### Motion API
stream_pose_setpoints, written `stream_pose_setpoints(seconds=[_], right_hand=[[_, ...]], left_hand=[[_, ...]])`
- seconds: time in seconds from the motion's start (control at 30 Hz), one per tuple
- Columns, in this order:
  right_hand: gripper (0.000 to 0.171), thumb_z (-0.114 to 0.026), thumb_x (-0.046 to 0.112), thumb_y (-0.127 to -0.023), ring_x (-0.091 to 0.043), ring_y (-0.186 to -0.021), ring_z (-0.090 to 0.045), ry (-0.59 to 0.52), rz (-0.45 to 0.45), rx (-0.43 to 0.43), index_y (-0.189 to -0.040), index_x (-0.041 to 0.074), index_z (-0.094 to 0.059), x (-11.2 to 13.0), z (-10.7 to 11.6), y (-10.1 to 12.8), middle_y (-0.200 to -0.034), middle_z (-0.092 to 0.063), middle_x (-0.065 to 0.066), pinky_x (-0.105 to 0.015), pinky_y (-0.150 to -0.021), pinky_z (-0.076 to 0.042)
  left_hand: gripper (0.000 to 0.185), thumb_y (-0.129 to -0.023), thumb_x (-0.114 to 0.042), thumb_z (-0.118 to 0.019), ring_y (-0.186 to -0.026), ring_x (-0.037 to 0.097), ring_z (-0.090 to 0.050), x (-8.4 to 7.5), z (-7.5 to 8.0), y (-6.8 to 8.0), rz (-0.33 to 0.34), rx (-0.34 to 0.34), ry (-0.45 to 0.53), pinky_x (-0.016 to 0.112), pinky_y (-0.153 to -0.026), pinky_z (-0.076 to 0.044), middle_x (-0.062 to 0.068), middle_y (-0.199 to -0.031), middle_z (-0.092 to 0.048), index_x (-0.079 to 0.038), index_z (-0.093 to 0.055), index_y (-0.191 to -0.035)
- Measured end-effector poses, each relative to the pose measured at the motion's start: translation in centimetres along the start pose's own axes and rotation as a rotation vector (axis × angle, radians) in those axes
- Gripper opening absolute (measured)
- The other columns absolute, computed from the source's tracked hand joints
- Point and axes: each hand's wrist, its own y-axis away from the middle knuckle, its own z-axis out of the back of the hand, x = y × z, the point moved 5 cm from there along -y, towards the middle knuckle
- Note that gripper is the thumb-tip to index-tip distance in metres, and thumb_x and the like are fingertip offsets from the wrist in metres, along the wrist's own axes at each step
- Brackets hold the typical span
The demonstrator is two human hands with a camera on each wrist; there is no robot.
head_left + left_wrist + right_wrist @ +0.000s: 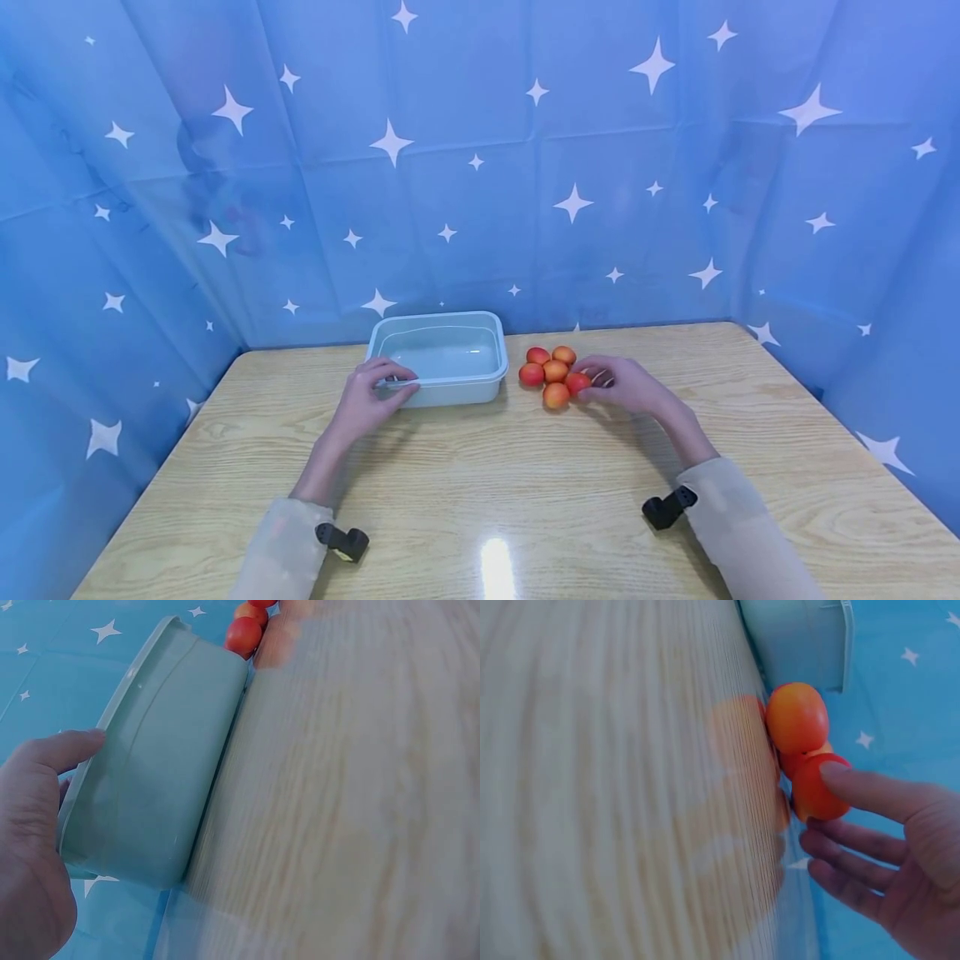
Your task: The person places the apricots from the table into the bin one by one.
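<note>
A light-blue rectangular plastic tub [457, 392] stands at the back of the table, and my left hand [367, 398] pinches its near left rim, thumb outside and fingers over the edge. In the left wrist view the thumb lies against the tub's outer wall [150, 772]. To the right of the tub, several small red and orange round fruits [555, 372] sit in a close cluster. My right hand [626, 385] grips the red fruit [577, 382] at the cluster's right side. The right wrist view shows the thumb on this red-orange fruit [817, 791], fingers below it.
The wood-grain table [450, 492] has its back edge against a blue curtain [480, 208] with white stars, which also hangs at both sides. Small black devices [670, 507] are strapped to both sleeves.
</note>
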Motion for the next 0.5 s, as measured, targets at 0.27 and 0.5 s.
stream_pose_setpoints(seconds=[0.27, 0.5], right_hand=[[0.041, -0.075, 0.014, -0.092, -0.028, -0.095, -0.067, -0.019, 0.005, -0.068, -0.13, 0.001, -0.063, 0.47, 0.7, 0.14, -0.107, -0.07, -0.013, -0.042, -0.083, -0.055], [0.041, -0.075, 0.013, -0.093, -0.03, -0.097, -0.068, -0.023, 0.033, -0.115, -0.13, -0.001, -0.063, 0.98, 1.04, -0.08, -0.109, -0.071, -0.015, -0.046, -0.086, -0.055]], left_hand=[[0.013, -0.081, -0.004, -0.084, -0.088, 0.017, -0.064, -0.3, 0.1, -0.02, -0.019, -0.007, 0.014, 0.031, -0.08, -0.051, -0.003, -0.089, -0.072, -0.006, -0.077, -0.091], [0.013, -0.081, -0.003, -0.084, -0.087, 0.018, -0.064, -0.42, 0.23, -0.05, -0.037, -0.006, 0.007, 0.03, -0.078, -0.051, -0.002, -0.089, -0.072, -0.007, -0.078, -0.091]])
